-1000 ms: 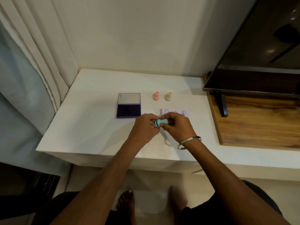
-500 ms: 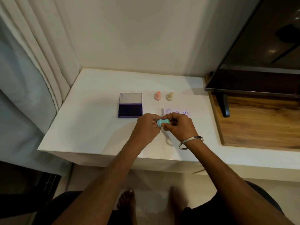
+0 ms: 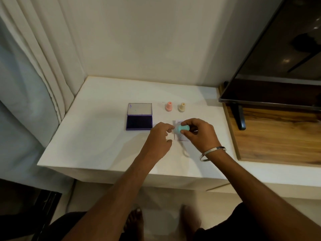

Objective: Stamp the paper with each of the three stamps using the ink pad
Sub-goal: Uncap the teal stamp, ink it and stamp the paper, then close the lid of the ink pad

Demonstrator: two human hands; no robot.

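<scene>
**Teal stamp in hand, marks already on the slip**

Pinched between my right hand's (image 3: 199, 132) thumb and curled fingers is the small teal plastic stamp (image 3: 182, 128), held on its side above the small white slip of paper (image 3: 177, 122) with its wider base turned toward my left; my left hand (image 3: 159, 136) hangs just beside that base with fingers loosely curled and thumb out, holding nothing that I can make out, though whether a fingertip touches the stamp I cannot tell; the paper lies on the white tabletop (image 3: 97, 136) mostly under my hands, and what shows of it carries faint purple round marks; how many I cannot count from here. To the left sits the purple rectangular ink pad (image 3: 139, 122), lid thrown open behind it, the dark inked surface bare; beyond the paper stand the pink plastic stamp (image 3: 168, 106) and the pale yellow plastic stamp (image 3: 181, 107), upright, side by side, apart from each other and from my hands.

By my reckoning the work is well along; two stamps parked and prints on the slip suggest the teal one is the last; whether it has made its own mark I cannot say; if not, it needs inking and pressing, then setting down with the others.
</scene>
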